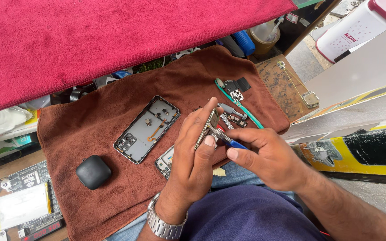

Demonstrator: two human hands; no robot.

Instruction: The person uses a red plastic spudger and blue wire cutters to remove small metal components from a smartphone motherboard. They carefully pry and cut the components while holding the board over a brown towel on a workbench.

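My left hand [194, 154] pinches a small phone circuit board [211, 121] upright between thumb and fingers, above the brown towel [112, 196]. My right hand [264, 154] grips blue-handled tweezers [227, 139], whose metal tips touch the board. An opened phone back housing [146, 129] lies on the towel to the left of my hands. Another phone part [166, 161] lies partly hidden under my left hand.
A black earbud case [93, 172] sits at the towel's left. A green toothbrush [240, 105] and small loose parts [235, 94] lie at the far right of the towel. A red cloth [90, 40] covers the back. A flat battery [22, 205] lies at lower left.
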